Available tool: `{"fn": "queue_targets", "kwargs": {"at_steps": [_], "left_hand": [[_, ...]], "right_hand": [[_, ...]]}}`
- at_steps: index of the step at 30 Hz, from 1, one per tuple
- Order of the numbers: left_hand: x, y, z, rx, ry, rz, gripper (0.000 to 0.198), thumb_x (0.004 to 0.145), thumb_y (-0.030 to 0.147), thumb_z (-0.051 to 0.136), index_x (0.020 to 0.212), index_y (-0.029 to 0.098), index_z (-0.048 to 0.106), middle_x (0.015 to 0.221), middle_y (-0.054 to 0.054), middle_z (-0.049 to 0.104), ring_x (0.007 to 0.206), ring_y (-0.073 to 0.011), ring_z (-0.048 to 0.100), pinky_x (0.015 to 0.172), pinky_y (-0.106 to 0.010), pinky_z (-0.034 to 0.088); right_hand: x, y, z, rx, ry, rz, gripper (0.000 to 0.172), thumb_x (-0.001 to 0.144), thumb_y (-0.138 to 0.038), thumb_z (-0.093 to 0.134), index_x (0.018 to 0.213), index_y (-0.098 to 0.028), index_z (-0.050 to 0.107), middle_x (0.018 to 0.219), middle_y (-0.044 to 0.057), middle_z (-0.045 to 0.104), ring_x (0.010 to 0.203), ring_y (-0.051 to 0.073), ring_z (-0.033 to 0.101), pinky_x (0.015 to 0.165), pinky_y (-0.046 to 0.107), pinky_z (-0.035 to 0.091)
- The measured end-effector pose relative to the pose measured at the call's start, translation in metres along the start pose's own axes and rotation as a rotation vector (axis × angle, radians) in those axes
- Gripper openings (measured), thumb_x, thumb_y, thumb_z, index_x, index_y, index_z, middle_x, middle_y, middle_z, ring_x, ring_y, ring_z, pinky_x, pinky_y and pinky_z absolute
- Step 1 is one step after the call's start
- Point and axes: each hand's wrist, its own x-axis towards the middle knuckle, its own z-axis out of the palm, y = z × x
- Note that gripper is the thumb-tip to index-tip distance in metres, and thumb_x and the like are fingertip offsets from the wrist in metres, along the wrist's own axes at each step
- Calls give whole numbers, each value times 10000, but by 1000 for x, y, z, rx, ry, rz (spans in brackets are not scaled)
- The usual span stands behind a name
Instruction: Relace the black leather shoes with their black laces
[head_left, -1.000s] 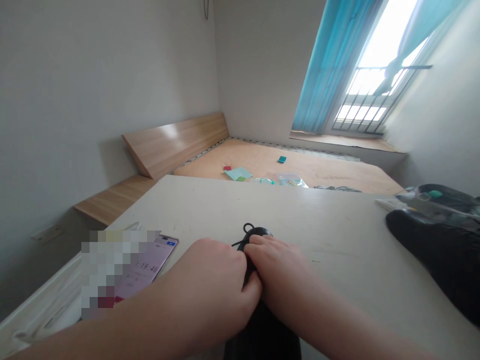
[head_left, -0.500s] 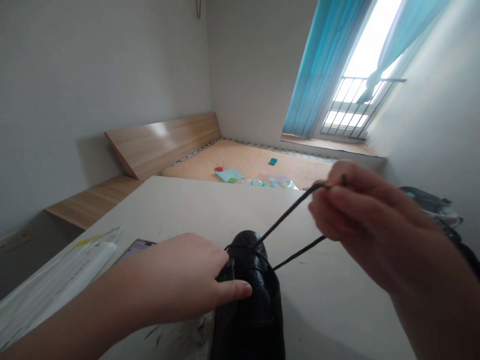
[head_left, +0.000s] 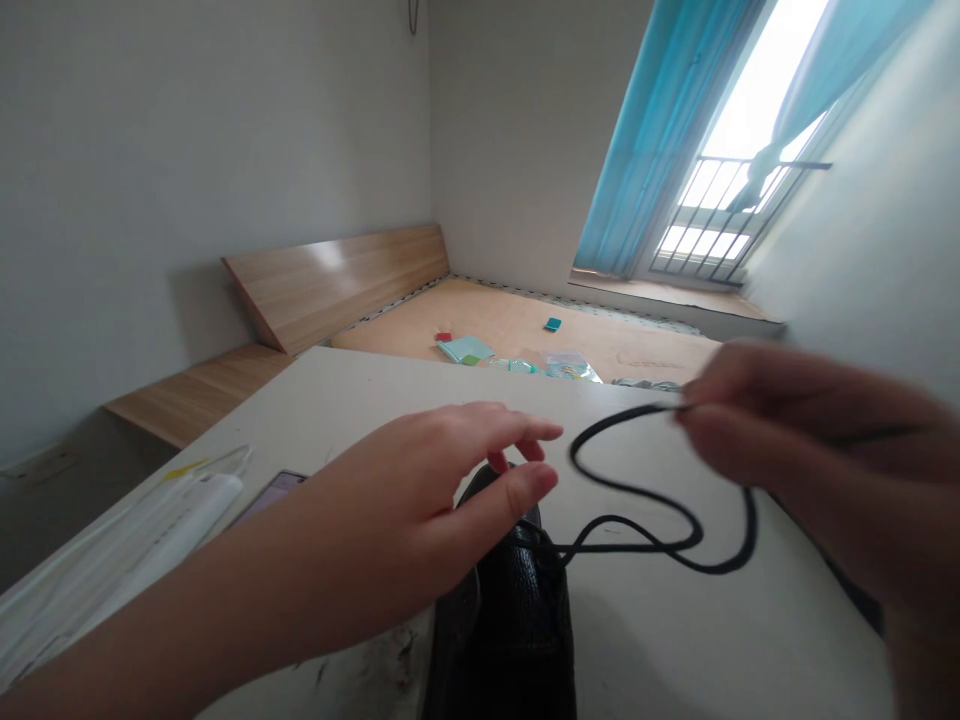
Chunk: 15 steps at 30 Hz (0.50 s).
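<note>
– Shoe [head_left: 504,620] on the table [head_left: 675,650], is it? Talk me across.
– Black, leathery, at the near edge, toe pointing away. Furthest left, the left hand [head_left: 420,500] hangs just over its throat, grip released, fingers spread. Whether the thumb touches the leather I cannot tell.
– And the lace [head_left: 630,489]?
– It comes out of the top of the shoe, curls in a slack loop to the right, and ends pinched in the grip of the right hand [head_left: 795,440], which is blurred.
– How would it all handle?
– Shoe: fairly light, I'd judge, stiff in the sole, soft above, so steady it by the sides near the collar. Lace: thin, limp, a bit slick. Take it at the tip, between thumb and forefinger.
</note>
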Motion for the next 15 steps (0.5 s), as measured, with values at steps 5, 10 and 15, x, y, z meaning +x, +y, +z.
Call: {"fn": "queue_targets", "kwargs": {"at_steps": [5,10,15], "left_hand": [[6,0,7,55,15,69,121,899,285,596,858,279,710,800,56,701,719,-136,608,634,-243,402],[7,-6,14,250,70,44,129,892,302,581,845,236,681,748,15,668,666,-166,568,574,-273,338],[6,-7,14,310,92,50,194,917,275,519,790,211,652,774,-15,676,703,-183,583,604,-289,350]], "right_hand": [[13,8,43,-97,-269,91,147,852,-257,585,720,-201,552,594,-54,472,548,98,376,469,244,266],[22,17,54,146,-389,165,140,844,-267,606,751,-177,551,633,-59,475,577,88,359,511,242,256],[25,13,47,259,-427,176,226,822,-367,677,789,-178,556,627,-70,407,579,95,303,506,246,209]]}}
